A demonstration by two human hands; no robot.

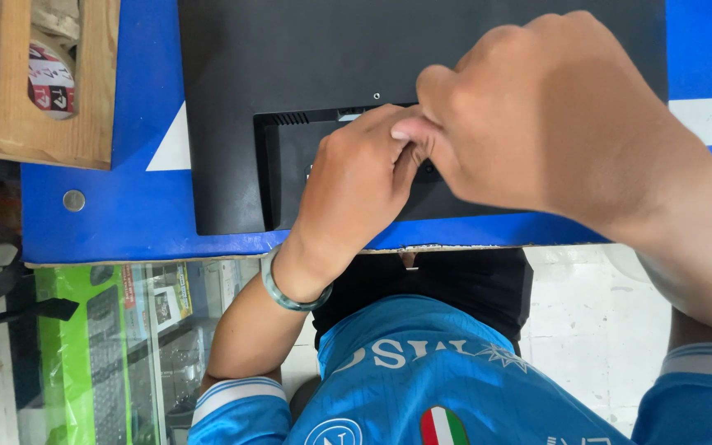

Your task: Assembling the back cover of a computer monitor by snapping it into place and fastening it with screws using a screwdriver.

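Two hands meet at a black monitor's back panel

Left hand [356, 185] and right hand [537, 107] pinch together inside the monitor [232, 82] recess; what they grasp is hidden.

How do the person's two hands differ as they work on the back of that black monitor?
The left hand wears a green bangle at the wrist; the right hand shows none. The left hand looks smaller and reaches straight up from the body; the right hand looms larger, coming in from the side. Both are bare, meeting with curled fingers at the recessed panel of the flat black monitor back.
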